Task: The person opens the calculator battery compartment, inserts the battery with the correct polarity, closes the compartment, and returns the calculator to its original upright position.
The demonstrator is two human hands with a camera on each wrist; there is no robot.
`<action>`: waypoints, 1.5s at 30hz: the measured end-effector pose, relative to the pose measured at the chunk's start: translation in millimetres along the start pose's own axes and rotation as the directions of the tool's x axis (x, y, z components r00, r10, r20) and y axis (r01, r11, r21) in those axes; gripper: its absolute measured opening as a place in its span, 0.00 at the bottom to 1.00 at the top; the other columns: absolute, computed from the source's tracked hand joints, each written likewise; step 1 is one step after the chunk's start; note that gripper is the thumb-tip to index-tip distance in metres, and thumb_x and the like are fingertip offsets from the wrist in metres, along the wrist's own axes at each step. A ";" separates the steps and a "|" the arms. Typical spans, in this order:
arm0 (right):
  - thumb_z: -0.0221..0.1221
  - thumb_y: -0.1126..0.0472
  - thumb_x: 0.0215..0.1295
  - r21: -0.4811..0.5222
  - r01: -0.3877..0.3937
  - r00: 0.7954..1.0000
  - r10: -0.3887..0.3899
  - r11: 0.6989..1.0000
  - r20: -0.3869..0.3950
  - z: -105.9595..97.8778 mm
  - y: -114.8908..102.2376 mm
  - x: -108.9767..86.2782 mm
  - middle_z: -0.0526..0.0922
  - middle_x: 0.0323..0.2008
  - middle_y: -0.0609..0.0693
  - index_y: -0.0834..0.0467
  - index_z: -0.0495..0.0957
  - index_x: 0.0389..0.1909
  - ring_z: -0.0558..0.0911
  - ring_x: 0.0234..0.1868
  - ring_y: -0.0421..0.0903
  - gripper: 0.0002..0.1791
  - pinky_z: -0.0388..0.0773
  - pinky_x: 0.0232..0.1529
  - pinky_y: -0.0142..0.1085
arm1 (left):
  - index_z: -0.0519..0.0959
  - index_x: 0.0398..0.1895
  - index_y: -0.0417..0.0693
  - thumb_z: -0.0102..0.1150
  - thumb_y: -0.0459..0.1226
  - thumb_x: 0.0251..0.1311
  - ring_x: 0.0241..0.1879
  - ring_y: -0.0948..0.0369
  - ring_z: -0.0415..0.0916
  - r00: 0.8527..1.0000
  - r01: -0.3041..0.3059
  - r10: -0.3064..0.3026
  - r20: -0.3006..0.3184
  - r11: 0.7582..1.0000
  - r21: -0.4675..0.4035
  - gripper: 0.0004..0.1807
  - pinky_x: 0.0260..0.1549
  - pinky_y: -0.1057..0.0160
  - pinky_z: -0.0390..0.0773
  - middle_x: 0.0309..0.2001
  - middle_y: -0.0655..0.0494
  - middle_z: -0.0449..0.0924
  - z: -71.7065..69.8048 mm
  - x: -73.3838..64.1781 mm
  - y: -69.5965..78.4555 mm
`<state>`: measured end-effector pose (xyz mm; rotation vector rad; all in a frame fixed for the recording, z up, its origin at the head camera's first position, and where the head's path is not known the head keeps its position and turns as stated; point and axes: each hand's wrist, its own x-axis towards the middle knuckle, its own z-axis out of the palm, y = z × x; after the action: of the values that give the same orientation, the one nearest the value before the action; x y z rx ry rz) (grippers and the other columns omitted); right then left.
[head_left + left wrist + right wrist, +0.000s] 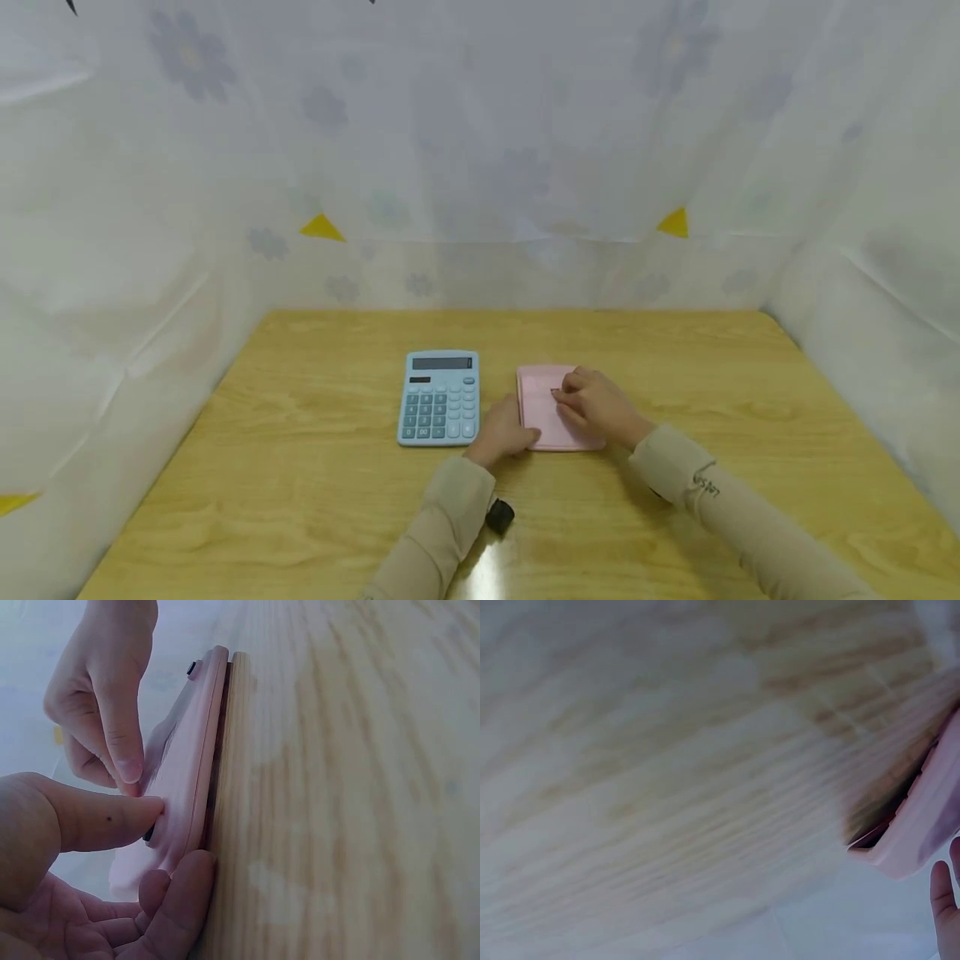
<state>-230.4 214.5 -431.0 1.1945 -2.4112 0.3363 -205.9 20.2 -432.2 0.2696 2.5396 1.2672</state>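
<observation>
A pink calculator [546,417] lies back side up on the table, its back showing small black feet [193,669]. My left hand [505,430] grips its near left corner, with the thumb on top and fingers against the edge. My right hand [600,407] is over the upper right of the back, fingers curled and thumb tip beside the index finger. A small dark spot [555,390] shows at those fingertips; whether they pinch it I cannot tell. In the right wrist view, the pink calculator's edge [919,832] appears at the right.
A light blue calculator [438,398] lies face up left of the pink one, close to my left hand. The wooden table [300,475] ends at a pale flowered sheet [480,167] behind, with more sheeting at both sides. A black camera piece [499,517] sits at my left wrist.
</observation>
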 end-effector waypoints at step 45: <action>0.53 0.53 0.63 0.182 -0.846 0.527 0.729 0.501 0.437 -27.7 -5.1 -14.8 0.77 0.42 0.65 0.74 0.71 0.49 0.77 0.41 0.56 0.26 0.74 0.38 0.46 | 0.60 0.63 0.36 0.55 0.35 0.54 0.46 0.52 0.69 0.992 -0.047 0.067 -0.106 0.984 0.174 0.32 0.46 0.53 0.70 0.50 0.41 0.71 -6.2 -0.9 10.7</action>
<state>-211.0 232.7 -413.6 0.0831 -3.1637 1.0027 -206.8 21.7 -419.9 0.3185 2.7598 1.1141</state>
